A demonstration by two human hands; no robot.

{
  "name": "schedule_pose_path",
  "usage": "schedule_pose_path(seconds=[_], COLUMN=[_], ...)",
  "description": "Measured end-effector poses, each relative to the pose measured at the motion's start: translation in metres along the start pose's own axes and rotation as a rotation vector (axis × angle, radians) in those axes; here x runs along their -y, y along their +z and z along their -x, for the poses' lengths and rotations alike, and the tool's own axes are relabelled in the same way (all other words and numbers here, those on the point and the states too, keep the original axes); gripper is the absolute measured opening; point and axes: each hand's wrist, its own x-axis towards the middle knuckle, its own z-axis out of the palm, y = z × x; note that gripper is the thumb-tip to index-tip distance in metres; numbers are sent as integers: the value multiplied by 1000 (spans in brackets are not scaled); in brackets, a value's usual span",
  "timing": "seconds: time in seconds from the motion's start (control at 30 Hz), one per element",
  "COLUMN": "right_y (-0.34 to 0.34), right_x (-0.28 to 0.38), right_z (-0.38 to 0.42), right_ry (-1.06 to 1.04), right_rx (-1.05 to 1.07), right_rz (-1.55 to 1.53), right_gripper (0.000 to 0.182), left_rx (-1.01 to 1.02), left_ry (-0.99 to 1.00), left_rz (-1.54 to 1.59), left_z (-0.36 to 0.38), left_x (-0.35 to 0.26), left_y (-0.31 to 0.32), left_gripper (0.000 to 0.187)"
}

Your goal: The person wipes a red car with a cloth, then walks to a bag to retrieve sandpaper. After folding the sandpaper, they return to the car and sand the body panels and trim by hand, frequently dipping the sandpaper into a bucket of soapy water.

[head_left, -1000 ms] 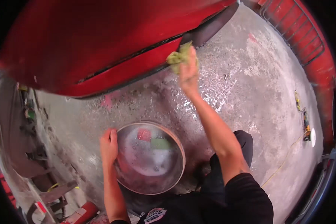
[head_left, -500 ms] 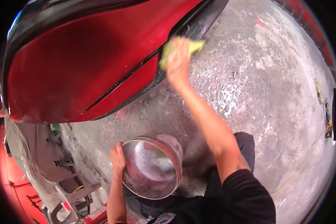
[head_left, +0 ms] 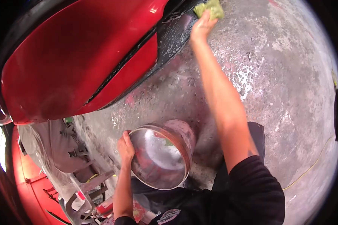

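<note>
A yellow-green cloth (head_left: 212, 9) is bunched in my right hand (head_left: 202, 29), which stretches out at the top of the view. The cloth overlaps the outer edge of the car's dark lower trim (head_left: 174, 35), where wet suds and droplets show. Beside that trim lies the red painted car panel (head_left: 75, 56). My left hand (head_left: 126, 148) grips the left rim of a bucket (head_left: 187, 159), fingers closed over its edge. The bucket is tilted toward me and has whitish, foamy liquid inside.
Wet, stained concrete floor (head_left: 281, 75) spreads to the right, with a thin yellow cord (head_left: 308, 168) along it. At lower left stand a grey covered object (head_left: 56, 150), a metal frame (head_left: 82, 195) and a red surface (head_left: 30, 172).
My right hand has moved up and to the right along the trim with the cloth, uncovering sudsy trim. The bucket, still held by my left hand, appears slightly higher and further right.
</note>
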Motion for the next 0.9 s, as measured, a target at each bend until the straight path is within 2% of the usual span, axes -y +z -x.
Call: schedule_pose_path(seconds=[0.03,0.07,0.1,0.13,0.17,0.2,0.23,0.27,0.3,0.33,0.37,0.43,0.47,0.5,0.53,0.57,0.6,0.67,0.73,0.77,0.8,0.83,0.87,0.9], right_y=[-2,-9,-22,-26,-30,-45,-45,-52,-54,-54,-53,-66,-65,-52,-44,-29,-25,-9,-20,-26,-25,-31,-39,-45], right_x=[-4,21,9,47,23,28,-17,-75,-45,-10,-3,1,38,-2,-4,0,-16,-32,-20,-8,-19,-14,-27,-4], right_z=[28,60,84,118,155,184,230,270,284,284,264,224,184,162,122,76,33,3,28,62,100,140,180,212], right_ry=[22,38,104,364,327,467,395,755,910,1054,1044,1203,1236,1007,801,829,770,685,544,483,418,468,586,816], right_rx=[-1,24,149,85,107,226,175,280,213,150,141,190,94,91,121,37,150,13,319,167,105,120,99,33], right_rz=[-44,-170,-46,-195,84,40,71,-216,-433,-660,-675,-735,-600,-753,-803,-753,-718,-994,-847,-662,-591,-564,-455,-405], right_gripper=[63,63,78,78,88,93,80,56,47,39,39,38,58,61,63,52,46,31,37,30,30,49,54,51], left_rx=[-4,-2,-10,-21,-18,-7,8,17,31,39,39,2,9,34,44,33,-23,-81,-13,18,-6,24,53,69], left_ry=[4,6,19,35,46,44,45,65,46,27,46,52,43,23,5,-5,26,26,39,39,31,16,6,12], left_rz=[-3,-14,-13,-8,-16,28,72,64,101,140,135,111,106,110,115,107,13,-82,2,7,15,37,61,91], left_z=[0,0,1,0,-2,-4,-5,-6,-4,-6,-9,-4,-1,0,-4,-9,-6,0,-3,-3,-4,-3,-4,-4], left_x=[4,8,11,12,16,22,26,27,29,28,25,27,27,26,25,25,24,24,19,18,19,22,23,22], left_y=[2,3,3,6,9,11,10,11,11,11,12,12,14,12,10,11,13,13,9,6,5,5,5,3], left_gripper=[62,62,62,62,62,62,61,61,61,61,61,62,62,62,62,62,61,61,61,61,61,61,61,61])
